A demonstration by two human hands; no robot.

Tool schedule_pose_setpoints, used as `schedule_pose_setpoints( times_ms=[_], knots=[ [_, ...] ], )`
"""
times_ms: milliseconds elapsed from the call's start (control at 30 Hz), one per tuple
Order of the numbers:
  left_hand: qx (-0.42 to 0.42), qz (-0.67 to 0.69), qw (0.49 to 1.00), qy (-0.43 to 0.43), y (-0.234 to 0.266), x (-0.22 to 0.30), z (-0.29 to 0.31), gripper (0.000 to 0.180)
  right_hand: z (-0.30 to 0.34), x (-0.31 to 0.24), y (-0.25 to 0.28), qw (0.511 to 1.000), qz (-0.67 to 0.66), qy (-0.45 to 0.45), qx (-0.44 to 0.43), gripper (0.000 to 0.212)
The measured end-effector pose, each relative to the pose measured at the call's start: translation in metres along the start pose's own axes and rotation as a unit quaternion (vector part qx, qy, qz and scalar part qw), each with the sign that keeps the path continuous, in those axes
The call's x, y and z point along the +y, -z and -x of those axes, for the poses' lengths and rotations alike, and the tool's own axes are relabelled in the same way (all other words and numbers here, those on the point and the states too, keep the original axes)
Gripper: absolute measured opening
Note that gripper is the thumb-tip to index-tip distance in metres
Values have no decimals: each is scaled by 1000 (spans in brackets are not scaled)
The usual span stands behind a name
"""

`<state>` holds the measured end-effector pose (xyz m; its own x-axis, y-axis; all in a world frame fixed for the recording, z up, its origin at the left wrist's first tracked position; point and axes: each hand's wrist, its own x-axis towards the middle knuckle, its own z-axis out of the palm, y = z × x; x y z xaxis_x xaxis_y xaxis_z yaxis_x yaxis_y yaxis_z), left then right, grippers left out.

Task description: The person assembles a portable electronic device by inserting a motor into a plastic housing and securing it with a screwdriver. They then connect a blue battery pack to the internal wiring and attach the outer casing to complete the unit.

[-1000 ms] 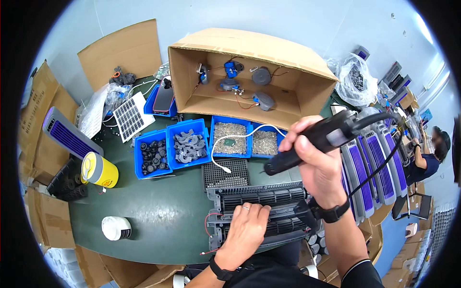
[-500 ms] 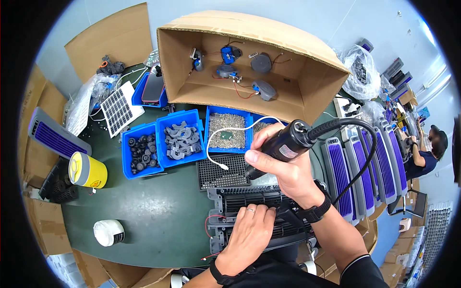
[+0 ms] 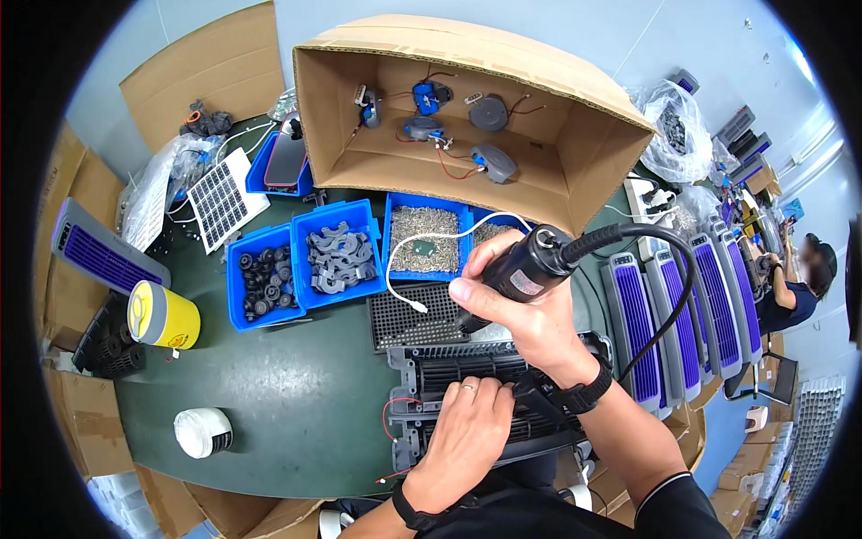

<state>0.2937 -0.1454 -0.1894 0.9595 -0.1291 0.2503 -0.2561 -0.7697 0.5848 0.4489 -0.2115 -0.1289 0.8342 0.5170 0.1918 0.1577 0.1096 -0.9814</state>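
Firmly, a black corded tool (image 3: 530, 269) is held in the right hand (image 3: 543, 325), its body closed in by the fingers and its nose tilted down to the left, above the far edge of two dark grey housings (image 3: 440, 370). These long housings are laid side by side at the near edge of the green surface (image 3: 278, 395); ribbed black cylinders are seen inside them, and thin red wires (image 3: 384, 419) are trailed from their left ends. Across them the left hand (image 3: 467, 433) is laid palm down, its fingers loosely bent and close together; whether anything is gripped beneath cannot be told.

Just beyond, a black perforated tray (image 3: 395, 322) is crossed by a white cable (image 3: 392, 269). Behind it stand blue bins (image 3: 345, 295), filled with black round parts, grey curved pieces and small metal screws; one is partly hidden by the right hand. Grey wired units are contained in an open cardboard box (image 3: 579, 171). A yellow cup (image 3: 180, 322) and a white-topped jar (image 3: 197, 433) are placed to the left. Purple-fronted units (image 3: 636, 314) are lined up at right, where a co-worker (image 3: 795, 292) is seen near a pale wall (image 3: 566, 27).
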Motion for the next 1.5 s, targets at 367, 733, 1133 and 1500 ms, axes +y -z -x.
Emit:
schedule_pose_setpoints(
  times_ms=[367, 733, 1133, 1500],
  knots=[
    [-22, 10, 1000, 7, 4, 2, -2, 35, -1, 6, 1, 999, -22, -11, -31, 25],
    [-7, -12, 1000, -5, 8, -1, -11, 31, 6, -46, -7, 994, -90, 42, -43, 25],
    [28, 196, 979, 46, -7, -7, -4, 65, 7, -48, -41, 983, -6, -28, -180, 29],
    [83, 214, 973, 36, -23, -10, -1, 31, 3, -36, -51, 978, -10, -79, -191, 27]
  ],
)
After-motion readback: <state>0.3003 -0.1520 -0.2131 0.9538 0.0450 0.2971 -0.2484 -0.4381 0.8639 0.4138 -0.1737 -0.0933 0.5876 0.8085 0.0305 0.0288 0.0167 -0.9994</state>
